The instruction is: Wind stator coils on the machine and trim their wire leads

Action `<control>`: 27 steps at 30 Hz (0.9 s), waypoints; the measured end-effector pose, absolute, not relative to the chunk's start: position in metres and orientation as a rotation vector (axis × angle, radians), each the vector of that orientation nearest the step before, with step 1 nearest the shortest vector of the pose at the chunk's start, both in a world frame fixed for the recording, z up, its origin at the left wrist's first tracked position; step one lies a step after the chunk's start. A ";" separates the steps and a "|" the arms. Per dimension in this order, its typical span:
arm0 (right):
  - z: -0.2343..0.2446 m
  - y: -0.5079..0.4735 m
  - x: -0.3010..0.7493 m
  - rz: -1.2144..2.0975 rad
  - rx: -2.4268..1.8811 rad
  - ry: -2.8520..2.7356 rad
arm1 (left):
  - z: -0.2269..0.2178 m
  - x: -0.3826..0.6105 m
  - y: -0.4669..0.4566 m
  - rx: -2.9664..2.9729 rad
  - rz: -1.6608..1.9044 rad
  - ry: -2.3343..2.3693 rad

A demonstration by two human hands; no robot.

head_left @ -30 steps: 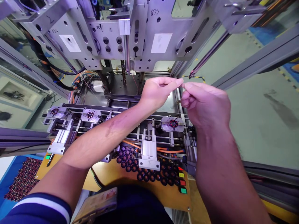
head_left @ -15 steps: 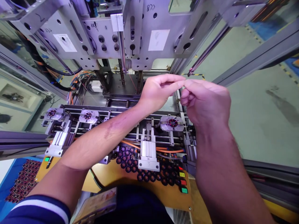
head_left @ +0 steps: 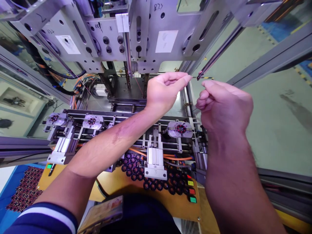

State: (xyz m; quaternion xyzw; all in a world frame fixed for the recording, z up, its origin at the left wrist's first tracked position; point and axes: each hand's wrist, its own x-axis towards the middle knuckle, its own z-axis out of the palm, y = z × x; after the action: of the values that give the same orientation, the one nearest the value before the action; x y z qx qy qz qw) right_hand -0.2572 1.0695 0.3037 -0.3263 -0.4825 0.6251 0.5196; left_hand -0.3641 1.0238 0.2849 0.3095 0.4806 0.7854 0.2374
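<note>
My left hand is closed in a pinch, thumb against forefinger, above the middle of the machine. Across a small gap to the right, my right hand is also closed, its thumb pressed on curled fingers. Whatever either pinch holds is too fine or too hidden to make out. Just above the gap ends a slanted metal rod with a dark tip. Below my hands, a round metal fixture carries a dark ring-shaped core with reddish spots. Two similar fixtures, a middle one and a far-left one, sit left of my forearm.
A metal plate with rods spans the machine's top. Several black ring parts lie on the yellow panel near me, beside coloured buttons. A blue bin of small dark-red parts stands at lower left. Frame posts flank both sides.
My hands have come apart: the right hand has moved right and slightly down, while the left has shifted slightly. Both remain pinched. The machine looks unchanged.
</note>
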 end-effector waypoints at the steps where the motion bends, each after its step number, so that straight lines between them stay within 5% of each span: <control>1: 0.304 1.070 -0.257 1.495 -0.787 -1.158 | 0.286 -0.364 1.023 0.840 2.158 1.337; 27: 0.305 1.070 -0.255 1.478 -0.772 -1.166 | 0.294 -0.361 1.020 0.884 2.153 1.420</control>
State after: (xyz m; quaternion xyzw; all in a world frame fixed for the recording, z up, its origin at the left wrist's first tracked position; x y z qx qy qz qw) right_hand -0.2548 1.0700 0.3051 -0.3230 -0.4875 0.6178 0.5256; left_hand -0.3608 1.0205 0.2937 0.3172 0.5095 0.7728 0.2062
